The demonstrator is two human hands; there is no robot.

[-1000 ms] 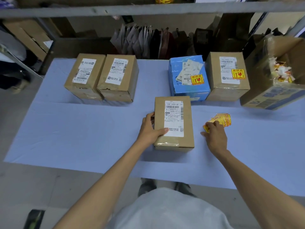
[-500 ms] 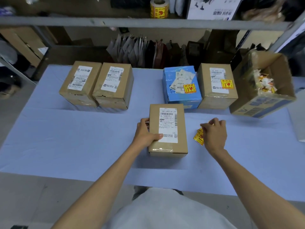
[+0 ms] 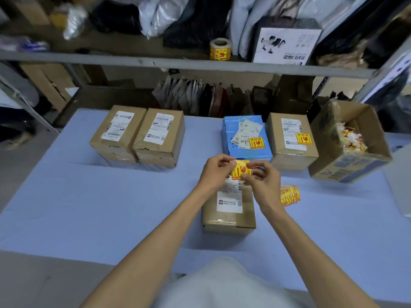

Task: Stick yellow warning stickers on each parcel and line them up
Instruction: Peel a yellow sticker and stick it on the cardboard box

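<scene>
Hands, left hand (image 3: 214,172) and right hand (image 3: 262,181), both pinch one yellow warning sticker (image 3: 240,170) above the labelled brown parcel (image 3: 229,210); print unreadable; sticker stack (image 3: 290,195) at 3 o'clock.

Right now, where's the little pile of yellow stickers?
In the head view, the pile of yellow stickers lies on the blue table, just right of the near parcel and in front of the open cardboard box.

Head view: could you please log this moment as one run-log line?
left hand: pinches yellow warning sticker | right hand: pinches same sticker | front brown parcel: under hands, no sticker seen | sticker stack: on table, right of parcel
</scene>
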